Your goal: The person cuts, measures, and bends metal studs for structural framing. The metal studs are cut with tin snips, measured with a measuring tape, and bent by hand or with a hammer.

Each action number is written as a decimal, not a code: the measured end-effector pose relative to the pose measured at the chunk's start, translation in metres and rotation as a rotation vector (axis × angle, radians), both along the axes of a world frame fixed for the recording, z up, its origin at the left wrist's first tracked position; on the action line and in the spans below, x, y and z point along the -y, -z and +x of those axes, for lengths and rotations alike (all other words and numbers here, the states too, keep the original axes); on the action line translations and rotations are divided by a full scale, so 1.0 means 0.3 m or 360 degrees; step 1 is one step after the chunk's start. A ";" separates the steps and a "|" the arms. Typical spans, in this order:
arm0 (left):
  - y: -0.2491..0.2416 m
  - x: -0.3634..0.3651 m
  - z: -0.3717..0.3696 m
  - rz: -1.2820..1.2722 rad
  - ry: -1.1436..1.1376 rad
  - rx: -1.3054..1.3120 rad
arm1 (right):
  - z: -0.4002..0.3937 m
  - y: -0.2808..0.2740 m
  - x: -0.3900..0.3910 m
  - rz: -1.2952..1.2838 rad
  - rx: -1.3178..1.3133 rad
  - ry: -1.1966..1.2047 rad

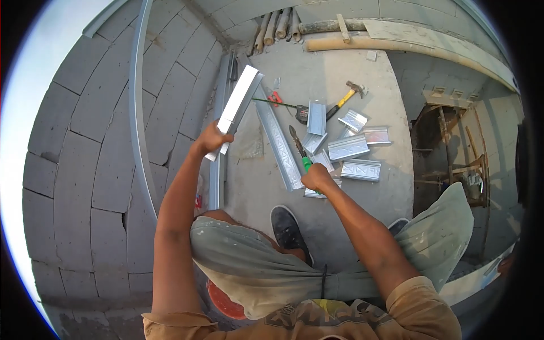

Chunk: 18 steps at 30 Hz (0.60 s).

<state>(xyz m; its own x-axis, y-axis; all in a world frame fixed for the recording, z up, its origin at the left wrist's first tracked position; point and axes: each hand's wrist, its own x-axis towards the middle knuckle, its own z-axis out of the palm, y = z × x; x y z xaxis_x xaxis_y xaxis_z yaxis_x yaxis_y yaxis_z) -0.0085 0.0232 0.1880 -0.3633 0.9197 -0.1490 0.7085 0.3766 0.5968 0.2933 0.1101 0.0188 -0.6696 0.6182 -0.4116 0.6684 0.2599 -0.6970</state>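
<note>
Above floor I see left hand (212, 137) fingers wrapped round metal channel (237, 106); right hand (316, 177) fist on snips (300, 148), handles mostly hidden, probably green.

A hammer (347, 96) with a yellow handle lies on the gray floor (340, 68). Short shiny metal pieces (348, 147) lie near it. A long metal strip (279, 141) lies beside them. Wooden poles (277, 25) rest by the block wall (96, 113).

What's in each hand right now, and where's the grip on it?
Left hand grips a short metal channel piece near its lower end. Right hand grips tin snips by the green handles, blades pointing away.
</note>
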 end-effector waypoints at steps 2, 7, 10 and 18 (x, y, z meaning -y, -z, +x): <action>0.045 -0.018 -0.035 -0.0103 -0.0027 -0.0092 | 0.008 0.019 0.003 0.0013 -0.0015 -0.0127; 0.053 -0.057 0.037 -0.0348 0.0042 -0.0375 | -0.040 -0.133 0.036 -0.0148 -0.0250 -0.0058; 0.061 -0.067 0.049 -0.0464 0.0058 -0.0415 | -0.050 -0.234 0.061 -0.0315 -0.0281 -0.0071; 0.033 -0.076 0.102 -0.0557 0.0098 -0.0486 | -0.053 -0.229 0.070 -0.0431 -0.0297 -0.0079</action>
<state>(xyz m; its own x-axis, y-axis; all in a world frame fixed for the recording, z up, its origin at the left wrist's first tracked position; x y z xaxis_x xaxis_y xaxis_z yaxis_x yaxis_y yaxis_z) 0.0222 0.0459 0.1780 -0.3851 0.8544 -0.3489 0.8593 0.4699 0.2022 0.2773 0.0891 0.0876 -0.7757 0.4677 -0.4238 0.5137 0.0778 -0.8544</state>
